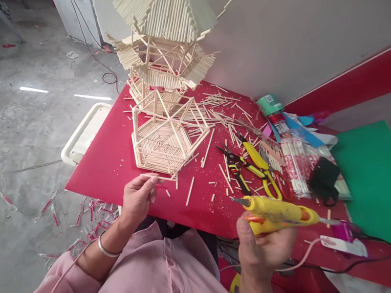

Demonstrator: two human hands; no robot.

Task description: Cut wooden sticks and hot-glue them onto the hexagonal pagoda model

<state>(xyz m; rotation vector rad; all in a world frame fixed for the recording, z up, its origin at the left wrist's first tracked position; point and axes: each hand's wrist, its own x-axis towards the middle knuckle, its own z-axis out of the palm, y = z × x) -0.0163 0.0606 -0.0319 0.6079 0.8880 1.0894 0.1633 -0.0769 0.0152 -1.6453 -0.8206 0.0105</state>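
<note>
My right hand (pixel 258 240) is wrapped round a yellow hot glue gun (pixel 278 211), its orange trigger by my fingers and its metal nozzle pointing left over the red table. My left hand (pixel 139 195) is closed in a pinch on a thin wooden stick (pixel 165 177) at the table's near edge. Just beyond that stick stands a hexagonal stick frame (pixel 137 133), with a base of sticks laid in concentric rings; whether the held stick touches it I cannot tell. Behind rises a tiered stick pagoda (pixel 166 10) with slatted roofs.
Loose sticks (pixel 218 113) are strewn over the red table (pixel 107 153). Black-and-yellow pliers (pixel 237 164), yellow-handled cutters (pixel 256 154) and packs of sticks (pixel 295 165) lie to the right, beside a green board (pixel 383 186). A cord trails from the glue gun. Plastic wrappers (pixel 91 217) litter the floor.
</note>
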